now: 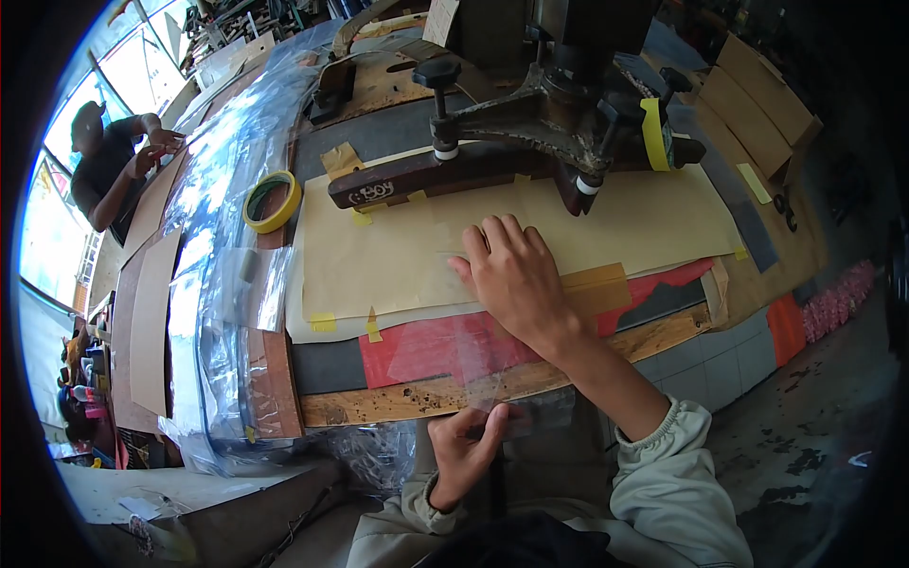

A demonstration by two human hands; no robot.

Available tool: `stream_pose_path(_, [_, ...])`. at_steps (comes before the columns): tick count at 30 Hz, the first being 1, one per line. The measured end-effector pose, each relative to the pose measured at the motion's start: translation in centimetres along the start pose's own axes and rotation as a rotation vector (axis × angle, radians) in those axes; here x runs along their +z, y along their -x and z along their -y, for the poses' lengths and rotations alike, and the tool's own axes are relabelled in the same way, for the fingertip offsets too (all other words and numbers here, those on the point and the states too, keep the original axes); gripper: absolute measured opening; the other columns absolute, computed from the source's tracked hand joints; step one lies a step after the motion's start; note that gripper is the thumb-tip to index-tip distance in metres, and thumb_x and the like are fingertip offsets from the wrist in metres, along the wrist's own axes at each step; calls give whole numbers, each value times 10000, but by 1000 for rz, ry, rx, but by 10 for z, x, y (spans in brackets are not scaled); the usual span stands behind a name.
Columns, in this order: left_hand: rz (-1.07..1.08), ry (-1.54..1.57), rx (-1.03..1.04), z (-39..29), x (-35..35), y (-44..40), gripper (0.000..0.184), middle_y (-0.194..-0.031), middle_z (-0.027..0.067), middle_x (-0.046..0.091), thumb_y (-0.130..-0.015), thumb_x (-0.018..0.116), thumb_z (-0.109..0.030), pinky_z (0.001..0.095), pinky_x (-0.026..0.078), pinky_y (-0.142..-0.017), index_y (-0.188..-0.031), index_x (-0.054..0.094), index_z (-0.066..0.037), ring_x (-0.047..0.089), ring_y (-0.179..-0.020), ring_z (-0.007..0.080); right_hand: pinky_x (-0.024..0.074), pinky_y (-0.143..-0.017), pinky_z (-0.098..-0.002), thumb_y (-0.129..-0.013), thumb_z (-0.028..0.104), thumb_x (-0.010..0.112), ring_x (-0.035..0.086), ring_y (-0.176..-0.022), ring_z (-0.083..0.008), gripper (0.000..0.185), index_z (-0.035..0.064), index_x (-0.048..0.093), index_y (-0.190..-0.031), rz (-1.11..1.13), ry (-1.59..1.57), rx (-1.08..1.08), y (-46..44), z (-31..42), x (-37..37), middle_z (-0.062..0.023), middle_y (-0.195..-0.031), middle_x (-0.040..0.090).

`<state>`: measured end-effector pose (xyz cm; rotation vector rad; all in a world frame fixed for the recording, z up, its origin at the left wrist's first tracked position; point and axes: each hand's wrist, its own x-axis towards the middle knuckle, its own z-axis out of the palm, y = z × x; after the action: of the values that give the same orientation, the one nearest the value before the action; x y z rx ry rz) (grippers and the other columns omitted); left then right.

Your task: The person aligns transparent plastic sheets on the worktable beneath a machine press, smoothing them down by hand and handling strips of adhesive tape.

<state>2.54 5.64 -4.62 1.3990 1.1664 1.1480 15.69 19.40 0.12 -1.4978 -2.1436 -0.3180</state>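
Note:
My left hand (464, 450) is at the table's front edge, thumb and finger pinched on a thin clear plastic film (478, 355). The film runs upward over a red sheet (412, 350) toward my right hand (511, 279). That hand lies palm down with its fingers out, over a large cream paper sheet (379, 260). Whatever is under the palm is hidden. Yellow tape pieces (323, 323) stick to the paper's edges. Across its far side rests a dark clamp bar (407, 185) of a press (540, 123). A brown tape strip (597, 289) lies right of my wrist.
A yellow tape roll (272, 202) sits left of the paper, near shiny plastic sheeting (222, 189). Black scissors (785, 212) and cardboard (757, 104) are at the right. Another person (114, 166) works at the far left. A wooden edge (379, 405) borders the table's front.

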Motion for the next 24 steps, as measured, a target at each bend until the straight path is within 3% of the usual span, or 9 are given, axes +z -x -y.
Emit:
stream_pose_path(18, [17, 2, -37, -2, -1, 0, 133, -652, 76, 691, -860, 645, -63, 211, 436, -483, -777, 710, 19, 569, -488, 64, 461, -724, -366, -840, 262, 644, 560, -880, -245, 252, 31, 559, -896, 6, 8, -5, 1, 1, -1, -106, -886, 557])
stream_pose_path(21, [104, -71, -71, -6, -7, 0, 221, -737, 123, 708, -924, 572, -91, 225, 518, -634, -848, 692, 78, 680, -672, 136, 461, -724, -368, -840, 261, 643, 559, -880, -247, 253, 30, 556, -897, -3, 5, -2, 1, 0, 0, -107, -885, 555])
stream_pose_path(24, [92, -61, -44, -10, -6, -1, 217, -750, 118, 711, -919, 577, -89, 222, 513, -629, -841, 693, 78, 677, -672, 130, 461, -723, -357, -834, 272, 649, 561, -872, -233, 259, 36, 562, -892, -18, 20, -7, 0, 1, -1, -97, -875, 560])
